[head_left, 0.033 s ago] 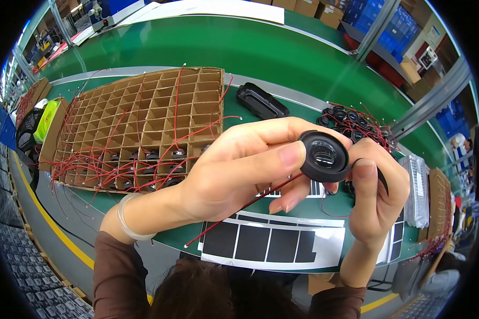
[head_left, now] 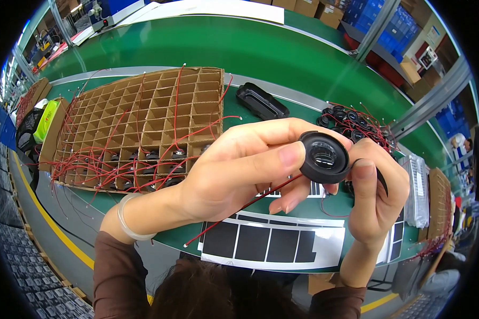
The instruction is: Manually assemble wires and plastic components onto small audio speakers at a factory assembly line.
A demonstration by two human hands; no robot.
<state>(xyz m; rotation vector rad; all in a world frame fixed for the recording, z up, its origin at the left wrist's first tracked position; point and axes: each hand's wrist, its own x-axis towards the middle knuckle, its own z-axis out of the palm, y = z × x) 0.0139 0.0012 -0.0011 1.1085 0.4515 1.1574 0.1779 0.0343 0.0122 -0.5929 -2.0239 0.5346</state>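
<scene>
A small round speaker (head_left: 324, 156) with a black rim and a glossy domed centre is pinched between the thumb and fingers of my left hand (head_left: 226, 173). Its red wire (head_left: 239, 213) hangs down to the lower left, over a white sheet with black rectangles (head_left: 253, 243). Close by the speaker's right edge, my right hand (head_left: 380, 194) pinches a thin curved black strip (head_left: 382, 182) between thumb and forefinger. Whether that strip touches the speaker I cannot tell. My right fingertips partly hide behind the thumb.
Left of my hands stands a cardboard divider box (head_left: 143, 114), its near cells holding wired speakers. Beyond my hands lie a black plastic housing (head_left: 261, 101) and a pile of wired speakers (head_left: 351, 118). A plastic-wrapped stack (head_left: 414, 186) is at the right. The green conveyor (head_left: 223, 50) runs behind.
</scene>
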